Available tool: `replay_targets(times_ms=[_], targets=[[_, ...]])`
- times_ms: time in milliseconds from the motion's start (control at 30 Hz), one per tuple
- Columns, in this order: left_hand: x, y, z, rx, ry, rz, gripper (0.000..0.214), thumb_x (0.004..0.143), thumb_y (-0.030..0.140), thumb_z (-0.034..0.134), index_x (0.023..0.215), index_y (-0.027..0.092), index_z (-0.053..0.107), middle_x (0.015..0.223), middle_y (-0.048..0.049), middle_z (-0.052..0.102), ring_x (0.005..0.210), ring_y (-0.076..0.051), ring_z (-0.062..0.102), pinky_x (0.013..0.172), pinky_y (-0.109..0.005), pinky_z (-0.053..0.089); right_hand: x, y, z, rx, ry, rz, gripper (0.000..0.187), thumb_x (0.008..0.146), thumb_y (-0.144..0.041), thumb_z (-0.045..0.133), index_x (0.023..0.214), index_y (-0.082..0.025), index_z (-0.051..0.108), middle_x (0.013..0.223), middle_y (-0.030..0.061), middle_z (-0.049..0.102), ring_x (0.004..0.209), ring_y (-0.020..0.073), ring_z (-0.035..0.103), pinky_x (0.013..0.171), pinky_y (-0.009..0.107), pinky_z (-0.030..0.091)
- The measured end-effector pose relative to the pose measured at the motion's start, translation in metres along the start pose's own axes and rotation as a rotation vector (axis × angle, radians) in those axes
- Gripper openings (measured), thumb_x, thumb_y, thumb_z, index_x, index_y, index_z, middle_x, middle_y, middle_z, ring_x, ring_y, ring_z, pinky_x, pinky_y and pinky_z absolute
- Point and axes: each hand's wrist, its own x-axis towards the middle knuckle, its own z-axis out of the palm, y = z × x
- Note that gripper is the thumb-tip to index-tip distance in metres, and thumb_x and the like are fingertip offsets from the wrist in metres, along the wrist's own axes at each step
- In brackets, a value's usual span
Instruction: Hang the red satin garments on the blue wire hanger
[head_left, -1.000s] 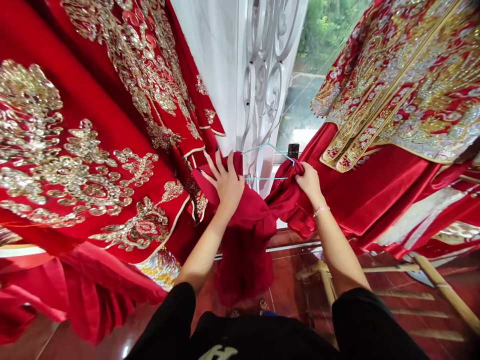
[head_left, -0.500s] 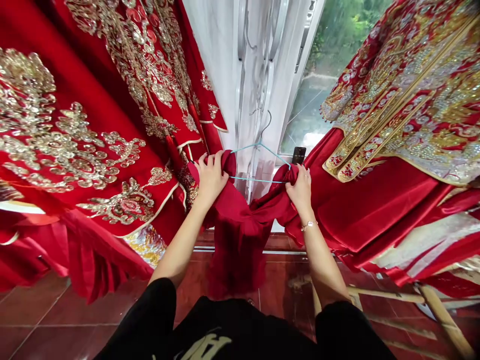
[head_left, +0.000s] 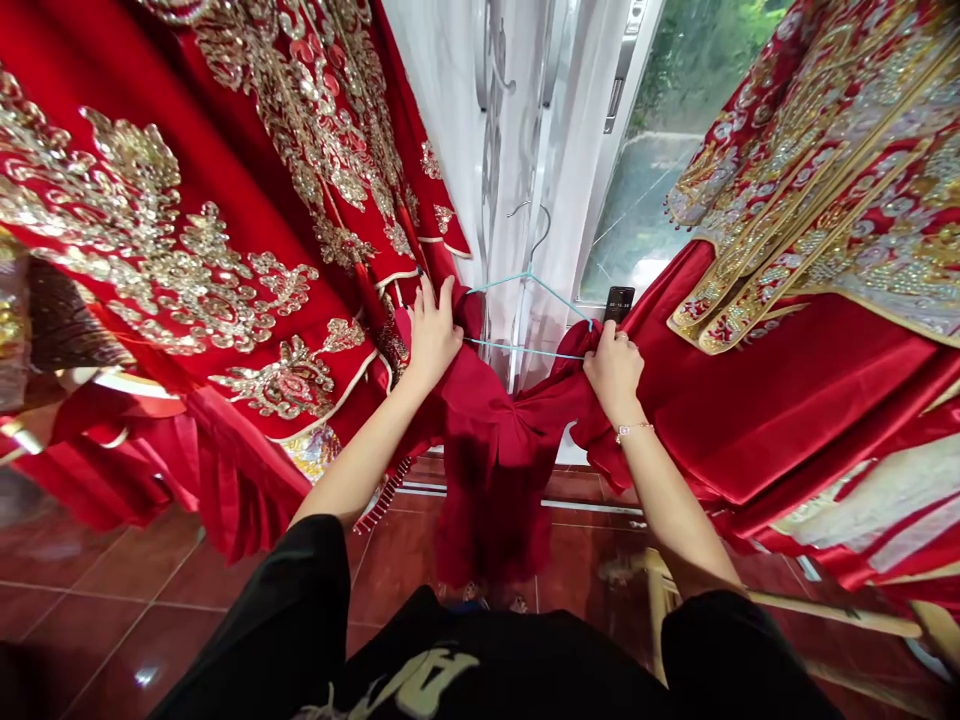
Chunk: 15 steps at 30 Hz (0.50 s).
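Note:
A dark red dress (head_left: 499, 440) hangs in front of me on a thin light-blue wire hanger (head_left: 529, 274). My left hand (head_left: 435, 335) grips the dress at its left shoulder, fingers curled over the cloth. At the right shoulder, my right hand (head_left: 613, 370) is closed on the gathered fabric beside the hanger's end. The hanger's metal hook (head_left: 546, 225) points up with nothing on it. Its lower bar shows between the two shoulders. The front of the dress drapes in folds, and its skirt falls toward the floor.
Gold-sequined red garments (head_left: 277, 380) hang at left; a heavily beaded jacket (head_left: 817, 210) hangs at right above red satin. A black phone (head_left: 619, 302) stands by the window (head_left: 652, 190). Metal rails with a hook (head_left: 504, 75) are ahead. A wooden frame (head_left: 825, 612) stands lower right on red tiles.
The view has shifted a little, so most things sit slightly to the right. Both hands keep their hold on the dress shoulders, and the neckline looks more spread and smoother.

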Motion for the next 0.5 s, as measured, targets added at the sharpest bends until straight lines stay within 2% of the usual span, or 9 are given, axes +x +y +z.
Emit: replay_targets(times_ms=[67,167,233,367,500], targets=[[0.003,-0.006,-0.004,-0.042,-0.076,0.076,0.080,0.076,0.002,0.051,0.153,0.011,0.032,0.164,-0.0231,0.029,0.156,-0.038,0.020,0.125,-0.059,0.024,-0.003,0.000,-0.004,-0.012,-0.010,-0.011,0.038,0.088,-0.015,0.047,0.125,-0.006,0.052,0.115,0.0247,0.066,0.105,0.0349,0.065,0.076,0.038,0.049],[0.011,-0.021,-0.015,-0.145,-0.191,0.191,0.079,0.076,0.005,0.051,0.153,0.014,0.032,0.159,-0.0173,0.041,0.152,-0.031,0.034,0.126,-0.050,0.028,-0.009,-0.002,-0.012,-0.018,-0.025,-0.008,0.035,0.089,-0.014,0.046,0.123,-0.006,0.052,0.117,0.0244,0.066,0.107,0.0344,0.065,0.078,0.038,0.049],[0.018,-0.032,-0.020,-0.207,-0.255,0.227,0.079,0.076,0.008,0.052,0.153,0.015,0.031,0.157,-0.0151,0.043,0.148,-0.029,0.040,0.124,-0.048,0.032,-0.013,-0.003,-0.017,-0.025,-0.030,-0.001,0.036,0.089,-0.014,0.046,0.124,-0.007,0.051,0.117,0.0238,0.067,0.106,0.0336,0.065,0.078,0.037,0.049],[0.031,-0.044,-0.025,-0.259,-0.350,0.274,0.082,0.076,0.009,0.052,0.155,0.015,0.029,0.158,-0.0134,0.043,0.148,-0.030,0.040,0.125,-0.051,0.030,-0.021,-0.004,-0.022,-0.038,-0.034,0.013,0.036,0.090,-0.017,0.048,0.124,-0.009,0.050,0.116,0.0229,0.066,0.103,0.0323,0.065,0.075,0.036,0.047],[0.040,-0.051,-0.024,-0.259,-0.443,0.359,0.089,0.074,0.007,0.051,0.158,0.015,0.023,0.163,-0.0135,0.036,0.151,-0.031,0.034,0.128,-0.051,0.022,-0.028,-0.004,-0.024,-0.041,-0.021,0.016,0.032,0.090,-0.019,0.049,0.120,-0.009,0.051,0.116,0.0226,0.066,0.100,0.0305,0.064,0.073,0.035,0.046]])
